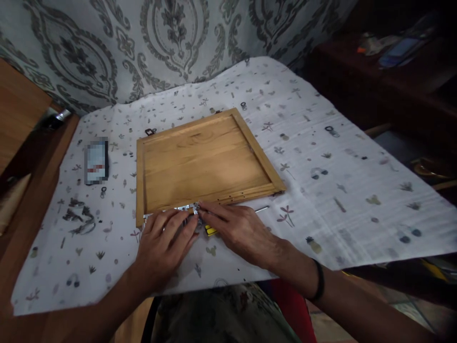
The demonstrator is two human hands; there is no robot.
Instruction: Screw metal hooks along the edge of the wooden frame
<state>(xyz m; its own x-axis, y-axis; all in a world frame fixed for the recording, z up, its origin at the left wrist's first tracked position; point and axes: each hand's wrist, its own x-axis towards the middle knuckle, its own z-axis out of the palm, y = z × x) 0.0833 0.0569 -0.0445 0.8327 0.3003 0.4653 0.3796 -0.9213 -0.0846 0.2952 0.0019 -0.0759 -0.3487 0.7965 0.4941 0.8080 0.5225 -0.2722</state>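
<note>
Bending over the lower border of the wooden panel (200, 162), the left hand (162, 243) is half curled, with a silvery metal fitting (183, 207) between its thumb and fingers. The right hand (243, 233) comes in from the lower right, fingers and thumb drawn nearly together at the fitting's right end; whether they pinch anything I cannot tell. The panel lies flat at the centre of the frame, on a cloth-covered counter (357, 209).

The fitting sits along that lower border, but the work there looks partway: no fastening can be made out under the fingers, and the small dark holes (230, 196) farther right have nothing over them. A yellow-and-black screwdriver (210, 231) lies partly under the right hand, its shaft pointing right. Metal pieces (85, 210) lie at the left of the frame, below a phone (96, 162).

The widest open room spreads right of the panel; below the hands, the cloth's front edge is near.
</note>
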